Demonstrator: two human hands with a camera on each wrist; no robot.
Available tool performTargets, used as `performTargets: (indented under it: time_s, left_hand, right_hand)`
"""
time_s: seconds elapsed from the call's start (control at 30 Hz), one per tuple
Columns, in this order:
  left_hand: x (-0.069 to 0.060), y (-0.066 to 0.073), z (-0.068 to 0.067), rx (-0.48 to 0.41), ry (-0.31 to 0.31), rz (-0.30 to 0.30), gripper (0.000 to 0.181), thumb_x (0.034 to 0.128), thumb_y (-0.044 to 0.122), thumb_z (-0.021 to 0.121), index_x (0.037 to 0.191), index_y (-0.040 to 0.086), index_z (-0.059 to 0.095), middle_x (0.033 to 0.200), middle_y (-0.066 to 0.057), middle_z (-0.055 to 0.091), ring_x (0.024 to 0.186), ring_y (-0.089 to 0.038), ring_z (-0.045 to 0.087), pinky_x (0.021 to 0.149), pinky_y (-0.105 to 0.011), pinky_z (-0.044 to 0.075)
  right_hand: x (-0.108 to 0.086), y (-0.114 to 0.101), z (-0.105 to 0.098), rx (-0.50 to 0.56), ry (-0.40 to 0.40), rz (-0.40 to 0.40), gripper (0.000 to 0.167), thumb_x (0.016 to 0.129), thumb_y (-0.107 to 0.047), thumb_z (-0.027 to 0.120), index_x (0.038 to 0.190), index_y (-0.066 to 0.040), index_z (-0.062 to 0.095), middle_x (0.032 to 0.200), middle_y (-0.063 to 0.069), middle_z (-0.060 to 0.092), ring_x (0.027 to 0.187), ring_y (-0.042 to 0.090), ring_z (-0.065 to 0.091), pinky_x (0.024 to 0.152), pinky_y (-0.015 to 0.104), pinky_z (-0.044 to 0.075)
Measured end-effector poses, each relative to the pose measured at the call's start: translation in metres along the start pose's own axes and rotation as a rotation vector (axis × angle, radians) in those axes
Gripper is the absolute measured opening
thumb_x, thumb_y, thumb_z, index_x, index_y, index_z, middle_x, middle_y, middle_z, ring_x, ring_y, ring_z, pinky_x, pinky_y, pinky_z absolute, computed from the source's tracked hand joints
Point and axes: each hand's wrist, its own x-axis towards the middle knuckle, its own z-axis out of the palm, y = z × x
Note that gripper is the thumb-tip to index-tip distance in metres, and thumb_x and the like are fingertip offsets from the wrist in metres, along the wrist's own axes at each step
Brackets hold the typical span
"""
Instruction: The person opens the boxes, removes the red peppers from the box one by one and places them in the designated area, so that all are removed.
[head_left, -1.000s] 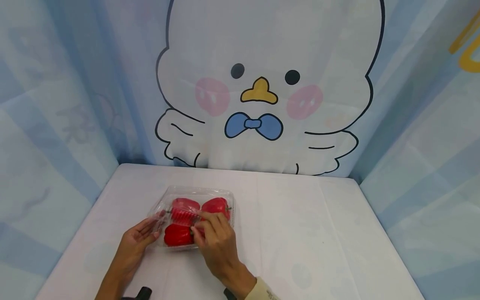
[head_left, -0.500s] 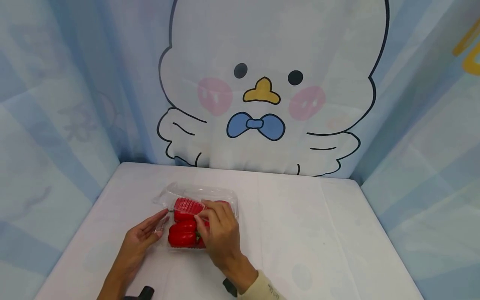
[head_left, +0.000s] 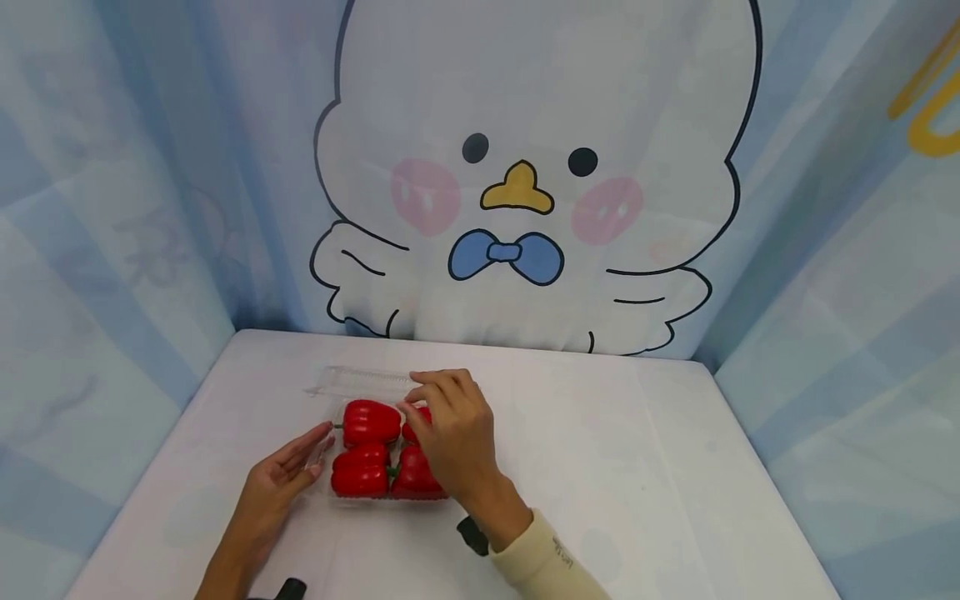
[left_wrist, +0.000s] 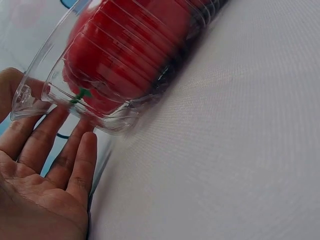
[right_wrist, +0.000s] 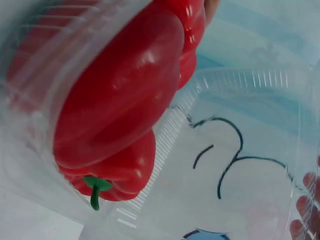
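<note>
A clear plastic clamshell container [head_left: 390,502] holds several red bell peppers [head_left: 371,422] with green stems. Its transparent lid [head_left: 367,382] is raised and tipped toward the back. My left hand [head_left: 277,479] holds the container's left side. In the left wrist view, the thumb lies at the clear rim [left_wrist: 40,82] and the fingers stretch beneath it. Over the right side, my right hand [head_left: 453,425] pinches the lid's edge. Fingertips [right_wrist: 306,200] show at the lid's edge in the right wrist view. The right hand partly hides the peppers on the right.
A white cloth-covered table [head_left: 615,467] extends to the right of the container. Pale blue curtains [head_left: 847,317] rise at both sides, with a printed cartoon bird [head_left: 525,108] on the back one. A black wrist mount [head_left: 472,536] sits under the right wrist.
My right hand has moved away from me and slightly right, lifting the lid off the peppers and back. My left hand stays nearly still at the container's left side.
</note>
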Motion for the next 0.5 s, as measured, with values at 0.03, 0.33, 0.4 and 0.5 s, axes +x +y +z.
performTargets:
  time_s: [0.03, 0.33, 0.4, 0.5]
  left_hand:
    - [0.000, 0.000, 0.000, -0.001, 0.000, -0.004, 0.068, 0.1040, 0.029, 0.071, 0.164, 0.015, 0.042, 0.171, -0.005, 0.041, 0.126, 0.023, 0.053, 0.102, -0.008, 0.048]
    - [-0.002, -0.001, 0.002, 0.021, 0.009, 0.008, 0.068, 0.1035, 0.031, 0.072, 0.163, 0.014, 0.044, 0.170, -0.006, 0.043, 0.124, 0.024, 0.053, 0.102, -0.008, 0.048]
    - [-0.002, -0.002, 0.001, 0.021, 0.009, 0.016, 0.067, 0.1036, 0.030, 0.071, 0.163, 0.013, 0.044, 0.169, -0.007, 0.043, 0.124, 0.024, 0.053, 0.102, -0.008, 0.048]
    - [-0.002, -0.002, 0.001, 0.016, 0.006, 0.024, 0.067, 0.1038, 0.029, 0.071, 0.162, 0.012, 0.044, 0.169, -0.008, 0.042, 0.124, 0.024, 0.053, 0.101, -0.007, 0.048]
  right_hand:
    - [0.000, 0.001, 0.000, 0.002, 0.000, 0.010, 0.022, 0.083, -0.022, 0.093, 0.094, -0.010, 0.079, 0.112, 0.004, 0.081, 0.101, 0.018, 0.070, 0.087, 0.026, 0.063]
    - [0.004, 0.016, -0.008, 0.051, 0.054, 0.172, 0.017, 0.088, -0.020, 0.089, 0.103, -0.012, 0.085, 0.113, 0.007, 0.075, 0.104, 0.022, 0.061, 0.086, 0.038, 0.052]
    - [0.004, 0.020, -0.010, 0.071, 0.065, 0.207, 0.017, 0.089, -0.019, 0.088, 0.105, -0.013, 0.085, 0.112, 0.007, 0.074, 0.104, 0.023, 0.059, 0.087, 0.039, 0.051]
    - [0.005, 0.025, -0.013, 0.118, 0.074, 0.250, 0.016, 0.091, -0.017, 0.086, 0.106, -0.013, 0.085, 0.111, 0.008, 0.072, 0.105, 0.024, 0.058, 0.086, 0.039, 0.053]
